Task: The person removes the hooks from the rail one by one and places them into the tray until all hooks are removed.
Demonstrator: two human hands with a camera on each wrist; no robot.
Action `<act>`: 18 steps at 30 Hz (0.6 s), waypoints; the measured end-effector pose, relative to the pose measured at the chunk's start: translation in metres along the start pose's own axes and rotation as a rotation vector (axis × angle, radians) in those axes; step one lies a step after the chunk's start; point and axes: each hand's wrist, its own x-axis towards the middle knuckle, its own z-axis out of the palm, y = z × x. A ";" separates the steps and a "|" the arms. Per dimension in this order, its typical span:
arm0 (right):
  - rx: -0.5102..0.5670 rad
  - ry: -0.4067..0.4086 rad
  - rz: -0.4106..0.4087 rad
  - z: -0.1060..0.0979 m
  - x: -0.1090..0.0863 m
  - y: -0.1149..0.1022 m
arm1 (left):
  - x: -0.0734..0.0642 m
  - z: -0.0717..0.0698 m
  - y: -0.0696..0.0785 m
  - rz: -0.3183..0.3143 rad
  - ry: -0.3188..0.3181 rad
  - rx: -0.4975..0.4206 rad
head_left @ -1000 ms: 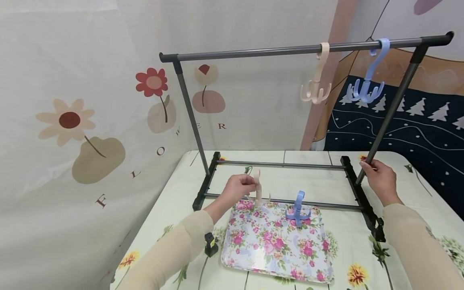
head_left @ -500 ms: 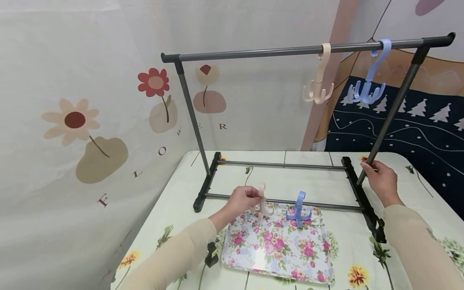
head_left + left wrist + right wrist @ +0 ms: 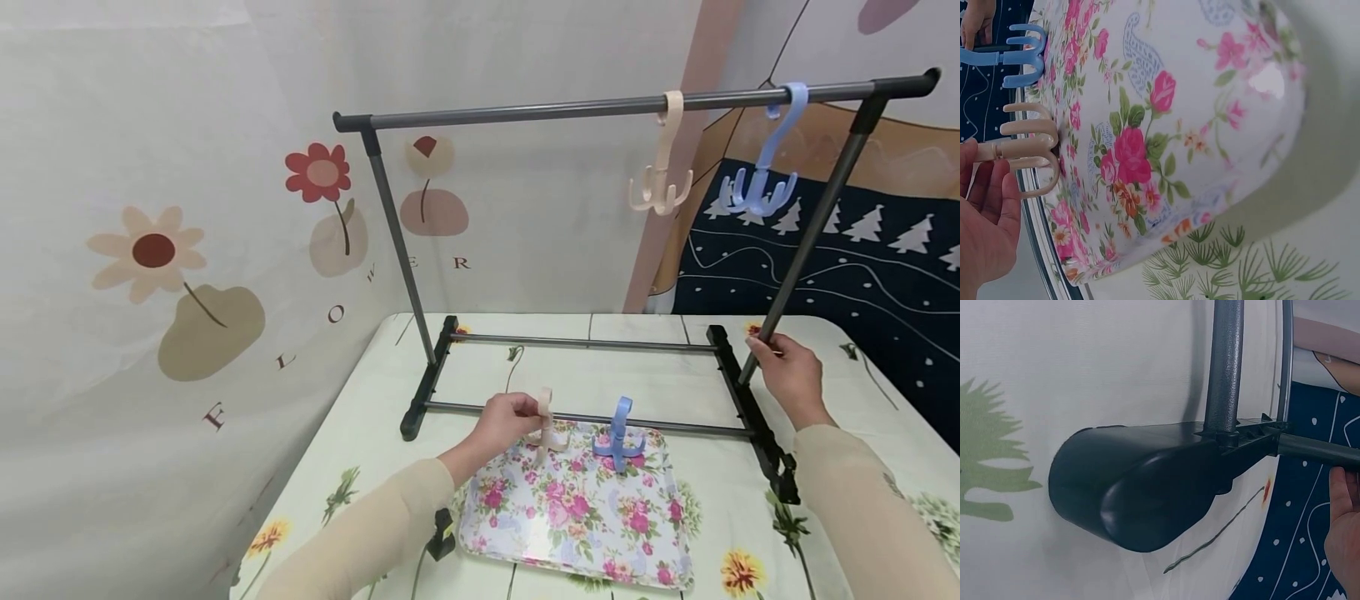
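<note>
My left hand [image 3: 504,423] pinches the stem of a beige four-prong hook [image 3: 1029,147], which it holds upright over the far part of a floral tray [image 3: 573,525]. Whether its prongs touch the tray, I cannot tell. Just right of it a blue four-prong hook [image 3: 617,437] stands upright at the tray's far side. My right hand [image 3: 791,379] holds the right post [image 3: 813,221] of a dark grey rack low down, near its black foot [image 3: 1141,487]. From the top bar [image 3: 517,112] hang another beige hook [image 3: 665,154] and another blue hook [image 3: 772,146], both towards the right.
The rack's front lower bar [image 3: 675,424] runs along the tray's far edge, and a rear lower bar [image 3: 585,342] lies behind it. A flower-print cloth [image 3: 360,517] covers the table. Behind stands a pale printed backdrop [image 3: 525,217]; a dark blue tree-print cloth hangs at the right.
My left hand has come down and slightly right with the beige hook, from above the front bar to beside the blue hook. The right hand stays on the post.
</note>
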 end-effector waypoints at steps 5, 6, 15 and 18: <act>-0.002 0.000 0.005 0.001 0.001 0.001 | -0.002 -0.001 -0.001 -0.007 -0.001 -0.004; -0.004 0.000 0.005 0.001 0.001 0.001 | -0.002 -0.002 -0.001 -0.007 -0.003 -0.005; 0.010 -0.001 0.008 0.001 0.000 0.000 | -0.003 -0.011 -0.006 -0.003 -0.005 0.004; 0.018 -0.004 0.010 0.001 0.000 -0.001 | -0.002 -0.016 -0.009 0.004 0.002 0.004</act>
